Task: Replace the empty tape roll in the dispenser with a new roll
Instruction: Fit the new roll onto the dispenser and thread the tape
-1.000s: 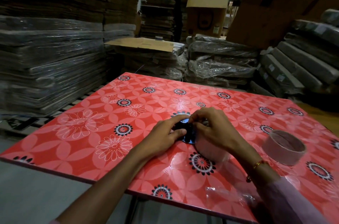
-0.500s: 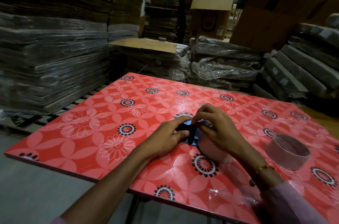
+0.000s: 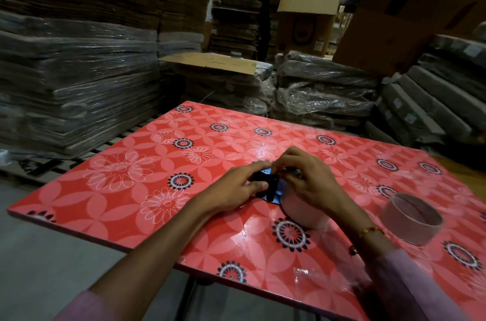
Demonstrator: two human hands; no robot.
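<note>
1. Wrapped cardboard stacks (image 3: 79, 89) surround a red floral table (image 3: 126, 189).
2. Left hand (image 3: 236, 189) grips the dispenser (image 3: 265, 184) mid-table.
3. Right hand (image 3: 310, 178) pinches something at the dispenser's top, over the new roll (image 3: 302, 213).
4. Empty core (image 3: 411, 218) lies well right.

Dim warehouse: wrapped cardboard stacks (image 3: 79, 89) around a red flowered table (image 3: 147, 173) on grey floor (image 3: 52, 268).
</note>
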